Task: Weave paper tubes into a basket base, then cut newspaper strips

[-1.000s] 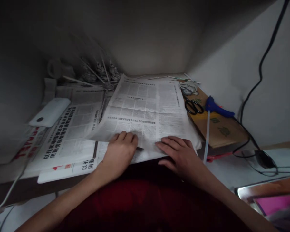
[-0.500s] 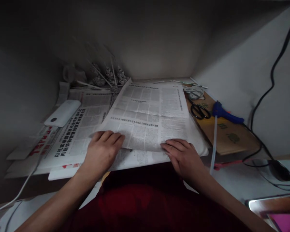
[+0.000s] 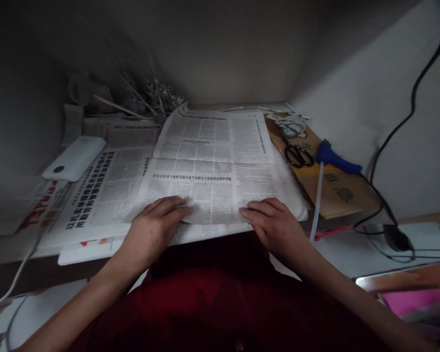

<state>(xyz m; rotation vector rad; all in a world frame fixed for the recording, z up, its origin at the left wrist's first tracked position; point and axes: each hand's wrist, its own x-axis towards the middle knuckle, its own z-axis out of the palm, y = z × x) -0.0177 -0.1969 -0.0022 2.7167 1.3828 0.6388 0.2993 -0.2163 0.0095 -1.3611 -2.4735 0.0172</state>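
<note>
A printed newspaper sheet (image 3: pixel 205 168) lies before me on top of other paper, with a crosswise crease in its middle. At the left part of its near edge, my left hand (image 3: pixel 157 222) holds it with bent fingers on top. My right hand (image 3: pixel 275 222) has the same edge farther right, its fingers pressed together on the paper. Both thumbs are mostly hidden. Under the sheet, a white layer of paper (image 3: pixel 220 230) shows along the front.
More newspapers (image 3: pixel 121 171) and a white power bank-like device (image 3: pixel 75 159) are on the left. Dark woven paper pieces (image 3: pixel 161 95) stand behind. Black scissors (image 3: pixel 298 155), a blue glue gun (image 3: pixel 337 157) and cardboard (image 3: pixel 337 195) are on the right. A black cable (image 3: pixel 412 107) hangs along the wall.
The view has shifted slightly, moving the surroundings leftward. The sheet's near part looks flatter, and my hands have come slightly closer together along its edge.
</note>
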